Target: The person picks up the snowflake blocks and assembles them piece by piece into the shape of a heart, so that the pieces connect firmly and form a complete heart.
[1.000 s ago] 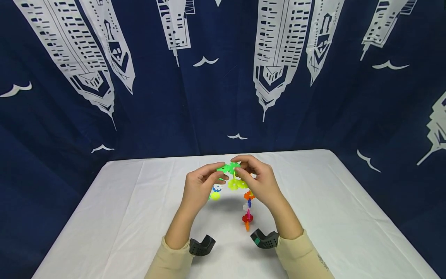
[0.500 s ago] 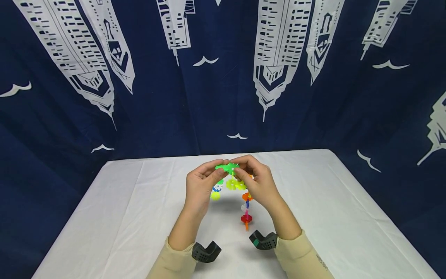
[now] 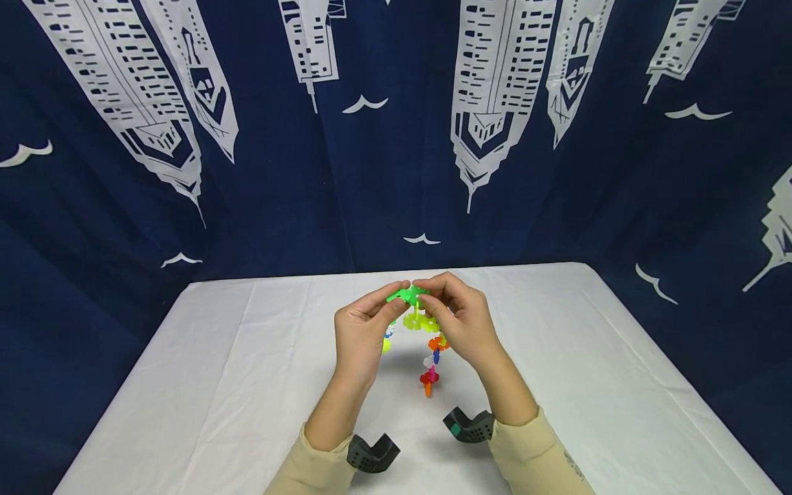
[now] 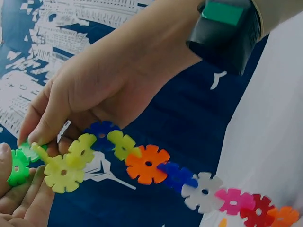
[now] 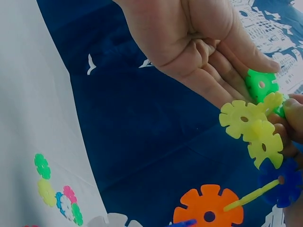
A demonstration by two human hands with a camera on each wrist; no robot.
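Note:
My left hand [image 3: 361, 333] pinches a green notched flower disc [image 5: 262, 85] between thumb and fingers. My right hand [image 3: 460, 320] pinches another green flower disc [image 4: 31, 150], which meets the first one edge to edge between the hands. From the right hand's side hangs a chain of linked discs. Yellow discs [image 4: 64, 173] lead it, followed by a blue disc [image 4: 102, 135], an orange disc [image 4: 147, 163] and a white disc [image 4: 204, 192]. Pink, red [image 3: 428, 378] and orange discs form its lower end. Fingertips partly hide both green discs.
On the white-clothed table [image 3: 260, 385] lies a small group of flower discs, with green [image 5: 42, 166], yellow [image 5: 46, 192] and white ones among them, mostly behind my left hand in the head view. A dark blue printed curtain [image 3: 396, 172] stands behind the table. Each wrist wears a black device.
My left hand has moved right and its fingers have closed in around the green discs, now right beside my right hand. The hanging chain's lower end has swung slightly left and up.

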